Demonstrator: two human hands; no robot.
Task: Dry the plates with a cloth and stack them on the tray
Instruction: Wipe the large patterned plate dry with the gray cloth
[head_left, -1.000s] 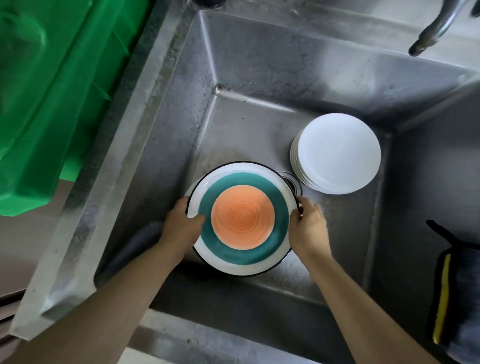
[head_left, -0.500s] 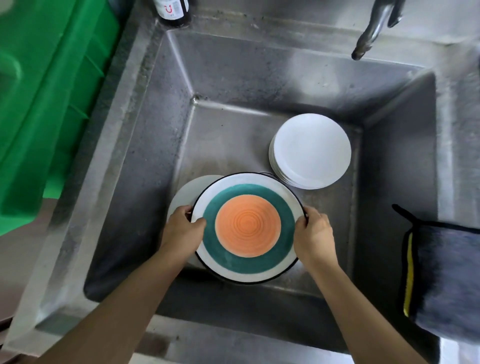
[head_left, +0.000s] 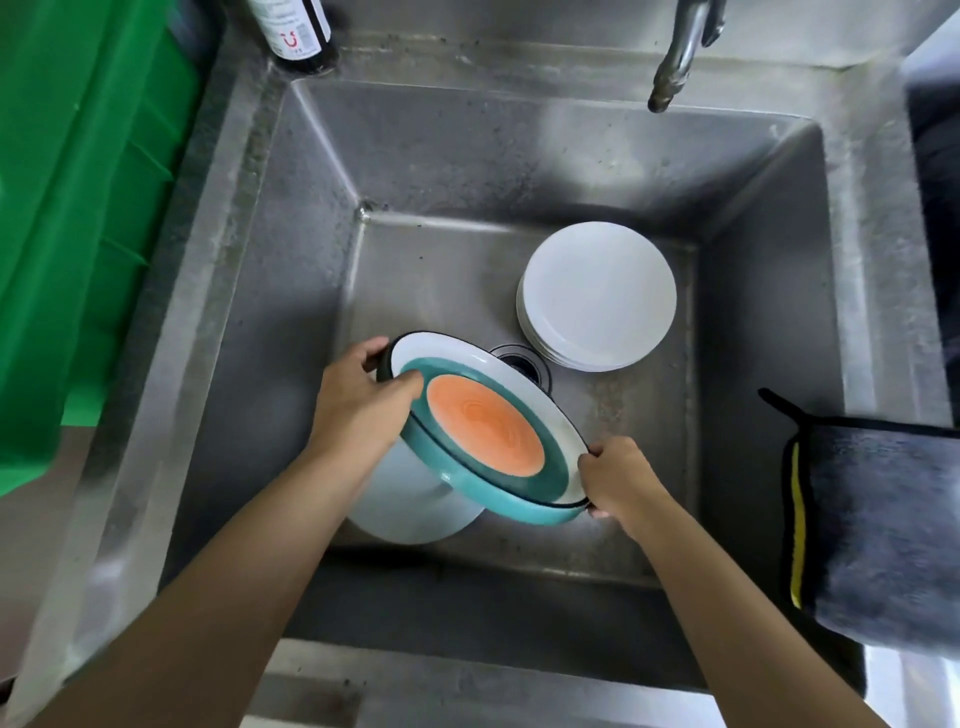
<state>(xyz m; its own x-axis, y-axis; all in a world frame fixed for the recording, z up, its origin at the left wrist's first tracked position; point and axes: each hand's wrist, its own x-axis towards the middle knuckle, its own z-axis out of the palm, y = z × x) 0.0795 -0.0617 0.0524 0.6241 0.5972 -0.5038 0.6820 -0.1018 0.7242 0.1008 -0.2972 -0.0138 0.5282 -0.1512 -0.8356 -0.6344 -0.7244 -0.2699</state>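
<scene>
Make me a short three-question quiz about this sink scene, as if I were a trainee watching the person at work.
1. True or false: the colourful plate lies flat on the sink floor.
2. Which hands grip that plate? A) left hand only B) right hand only C) both
3. Fill in: the grey cloth hangs over the sink's ____ edge.

Key
1. False: it is tilted, held up above a white plate.
2. C: one hand at each rim.
3. Right. A stack of white plates sits at the back.
</scene>
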